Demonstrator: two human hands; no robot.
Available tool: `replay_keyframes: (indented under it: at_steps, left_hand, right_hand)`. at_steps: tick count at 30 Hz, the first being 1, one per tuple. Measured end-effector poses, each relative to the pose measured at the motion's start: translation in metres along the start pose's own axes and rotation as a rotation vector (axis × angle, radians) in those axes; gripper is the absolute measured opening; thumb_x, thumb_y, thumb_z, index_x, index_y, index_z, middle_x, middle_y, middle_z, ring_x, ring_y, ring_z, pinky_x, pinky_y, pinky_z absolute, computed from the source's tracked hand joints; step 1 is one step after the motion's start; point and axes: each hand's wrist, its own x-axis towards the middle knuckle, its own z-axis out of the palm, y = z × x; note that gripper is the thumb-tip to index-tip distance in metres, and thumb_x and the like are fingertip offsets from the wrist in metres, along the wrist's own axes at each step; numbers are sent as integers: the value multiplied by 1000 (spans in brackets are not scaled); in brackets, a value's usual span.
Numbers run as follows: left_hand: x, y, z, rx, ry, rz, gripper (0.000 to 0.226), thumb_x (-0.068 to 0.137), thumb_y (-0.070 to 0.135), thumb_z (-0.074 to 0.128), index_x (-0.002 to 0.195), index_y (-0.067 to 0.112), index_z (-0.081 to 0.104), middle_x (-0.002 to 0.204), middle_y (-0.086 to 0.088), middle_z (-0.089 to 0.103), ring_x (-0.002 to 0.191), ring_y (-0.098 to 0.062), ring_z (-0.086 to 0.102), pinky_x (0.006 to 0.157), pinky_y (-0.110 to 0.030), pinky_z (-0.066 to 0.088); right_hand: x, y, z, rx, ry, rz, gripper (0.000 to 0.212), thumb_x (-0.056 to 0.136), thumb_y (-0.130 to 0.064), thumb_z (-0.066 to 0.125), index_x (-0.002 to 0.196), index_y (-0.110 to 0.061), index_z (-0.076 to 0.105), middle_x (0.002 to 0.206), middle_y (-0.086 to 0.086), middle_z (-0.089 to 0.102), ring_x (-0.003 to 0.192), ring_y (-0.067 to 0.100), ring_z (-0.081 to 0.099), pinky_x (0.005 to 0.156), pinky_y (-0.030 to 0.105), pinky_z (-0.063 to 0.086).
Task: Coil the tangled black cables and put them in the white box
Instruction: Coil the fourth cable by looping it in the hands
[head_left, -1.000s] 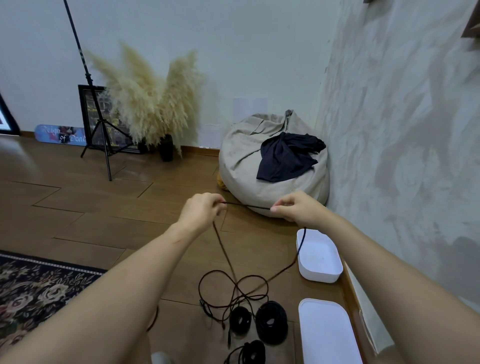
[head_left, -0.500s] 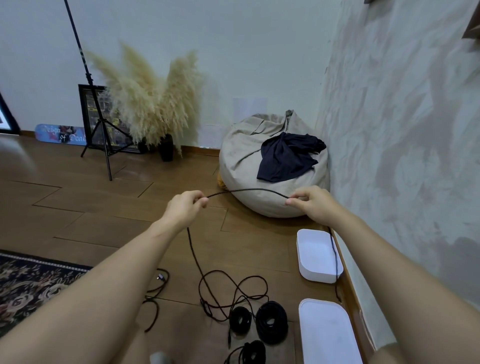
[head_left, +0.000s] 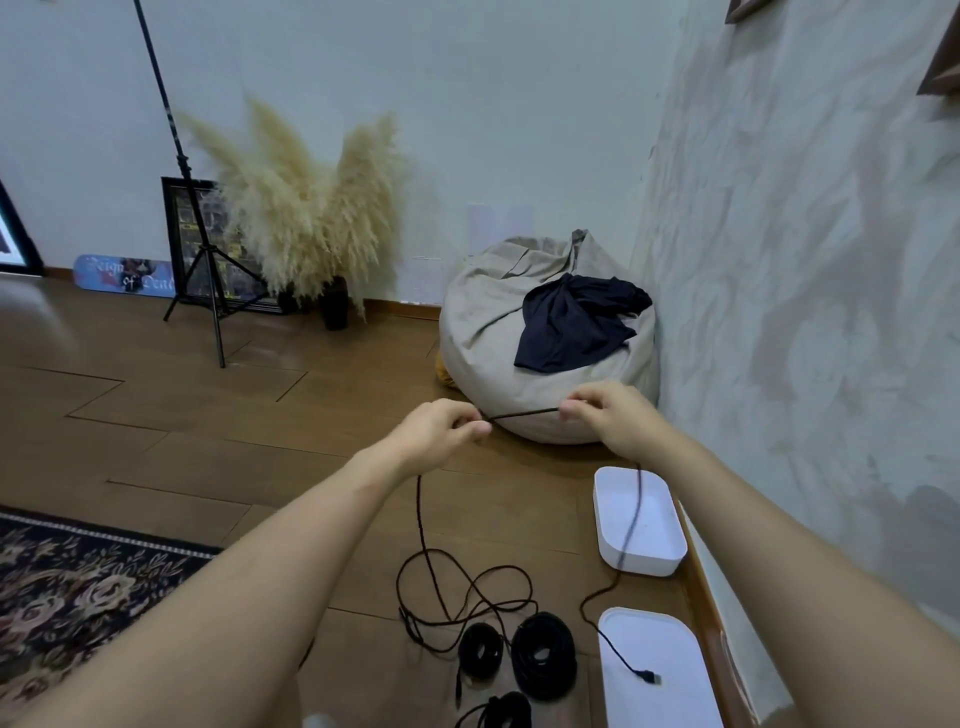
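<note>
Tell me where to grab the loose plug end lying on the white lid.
Pinch the black cable right behind its plug, coming straight down from above: it lies flat on the white lid with bare lid on both sides.

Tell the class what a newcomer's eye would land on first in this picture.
The left hand and right hand, mid-frame, pinch a black cable stretched between them. Behind them a grey beanbag slumps in the corner, with pale pampas grass to its left by the back wall.
</note>
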Motion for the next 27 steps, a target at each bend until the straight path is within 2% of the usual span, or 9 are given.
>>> replay_keyframes:
  at_steps: [3, 6, 9, 11, 14, 17, 21, 25, 27]
  left_hand:
    - [-3, -12, -11, 22, 14, -49, 31, 106, 42, 49, 90, 28, 71, 78, 0, 62, 72, -17, 57, 67, -32, 44]
    - [-1, 8, -4, 56, 42, 55, 27, 105, 40, 52, 91, 28, 71, 81, 9, 66, 77, -6, 59, 70, -30, 48]
    - [4, 28, 7, 56, 77, 158, 23, 104, 39, 55, 88, 30, 68, 69, 17, 59, 70, 4, 55, 59, -17, 36]
    - [5, 22, 6, 57, 95, 150, 24, 104, 41, 56, 87, 29, 68, 68, 14, 59, 68, 1, 55, 57, -18, 36]
    - [4, 3, -4, 99, 110, 85, 24, 104, 42, 55, 90, 29, 69, 73, 9, 63, 65, -6, 55, 61, -28, 41]
    - [2, 2, -2, 110, 120, 105, 20, 104, 41, 56, 94, 30, 70, 78, 13, 65, 71, -3, 57, 64, -28, 43]
    - [2, 26, 9, 78, 136, 222, 17, 103, 39, 58, 94, 29, 69, 72, 17, 60, 73, 2, 55, 60, -19, 36]
    - [3, 15, -4, 35, 118, 132, 27, 105, 42, 53, 87, 24, 64, 69, 7, 58, 68, -11, 54, 62, -30, 40]
    - [-1, -1, -16, 42, 150, 51, 30, 106, 42, 50, 89, 23, 65, 68, 9, 57, 65, -9, 52, 58, -28, 38]
  right_hand:
    - [-4, 16, -6, -57, -63, 73, 20, 102, -37, 57, 93, -26, 71, 85, 3, 71, 83, 24, 66, 74, 41, 51]
    - [-9, -13, 2, 158, -255, 66, 15, 101, -39, 61, 109, -29, 67, 80, -6, 70, 67, 2, 61, 66, 21, 45]
    - [-1, -35, 15, 86, -161, -88, 13, 102, -35, 59, 94, -34, 69, 80, -10, 66, 72, 2, 59, 70, 24, 43]
    - [0, -35, 12, 11, -71, -115, 20, 103, -32, 58, 85, -36, 65, 77, -13, 62, 73, 2, 55, 66, 24, 39]
    - [-2, -21, 2, -53, -9, -81, 17, 103, -30, 57, 88, -33, 64, 78, -13, 60, 78, 8, 56, 66, 27, 40]
    - [-4, -17, 3, -90, -88, -27, 11, 103, -30, 55, 97, -29, 64, 85, -10, 63, 85, 15, 60, 73, 29, 45]
    - [-6, -36, 16, -10, -182, -100, 17, 100, -43, 59, 105, -31, 69, 86, -10, 67, 82, 7, 61, 73, 29, 47]
    - [-4, -34, -5, -57, 74, -126, 18, 102, -33, 58, 94, -26, 72, 88, -10, 71, 84, 11, 62, 74, 34, 45]
    - [-8, -19, -21, -95, 136, -68, 18, 102, -32, 57, 94, -28, 72, 87, -10, 71, 86, 15, 63, 77, 35, 46]
